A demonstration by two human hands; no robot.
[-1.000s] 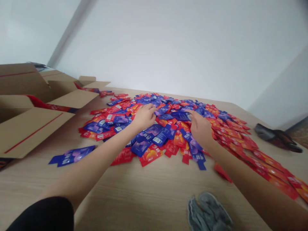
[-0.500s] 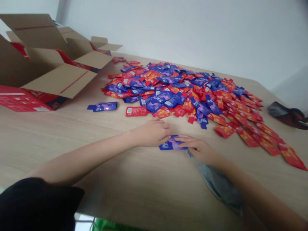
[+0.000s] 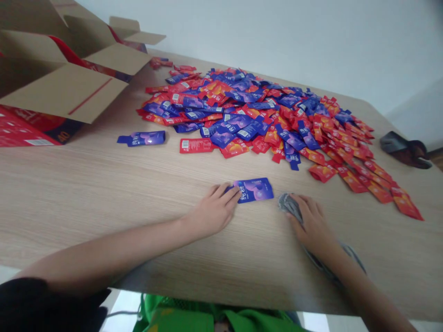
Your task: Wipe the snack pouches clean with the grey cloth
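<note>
A blue-purple spouted pouch [image 3: 258, 190] lies printed side up on the table in front of me. My left hand [image 3: 216, 207] has its fingers over the pouch's left end, keeping hold of it there; the thumb is hidden. To the right of the pouch, my right hand [image 3: 311, 220] grips a bunched grey cloth [image 3: 289, 205], with part of the cloth trailing beneath the forearm. A small gap separates the cloth from the pouch.
A large heap of red and blue pouches [image 3: 238, 108] covers the table's far side. One blue pouch [image 3: 147, 138] lies apart at left. Open cardboard boxes [image 3: 74, 90] stand far left. A dark tape dispenser-like object [image 3: 403, 150] sits at right. Green fabric [image 3: 187, 318] shows below the table edge.
My right hand has let go of the pouch and taken hold of the grey cloth to its right. My left hand now has the pouch by its left end. The view has tilted downward.
</note>
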